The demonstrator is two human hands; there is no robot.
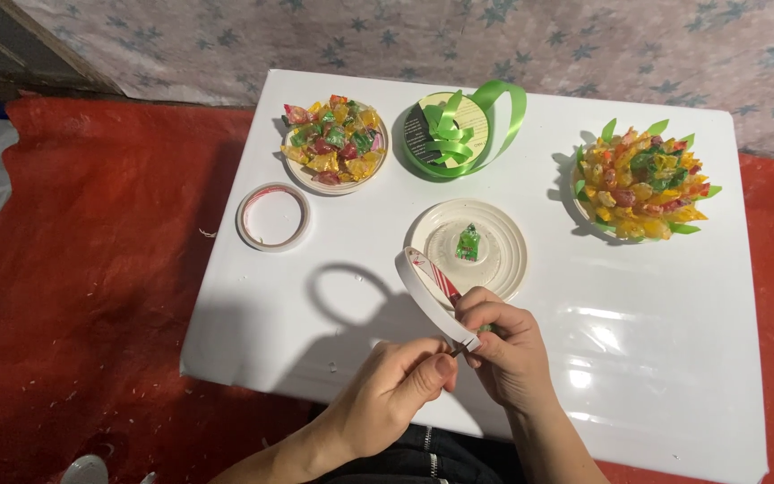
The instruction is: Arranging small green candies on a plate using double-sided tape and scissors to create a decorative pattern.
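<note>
Tape roll (pixel 430 289), white with a red-striped inner face, sits low in the frame's centre, gripped by my right hand (pixel 503 345) while my left hand (pixel 400 385) pinches its loose end. Just above lies a white plate (pixel 505 235) holding one green candy (pixel 468 243); another tape ring (pixel 272 216) lies at centre left.

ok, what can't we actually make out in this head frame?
- Where the left hand and right hand pinch together: the fingers hide what they hold at the end of the tape roll.
- Green piece in the right hand's grip: mostly covered by the fingers.
- Green wrapped candy on the white plate: too small for detail.
- Pale object at the bottom edge: cut off.
</note>
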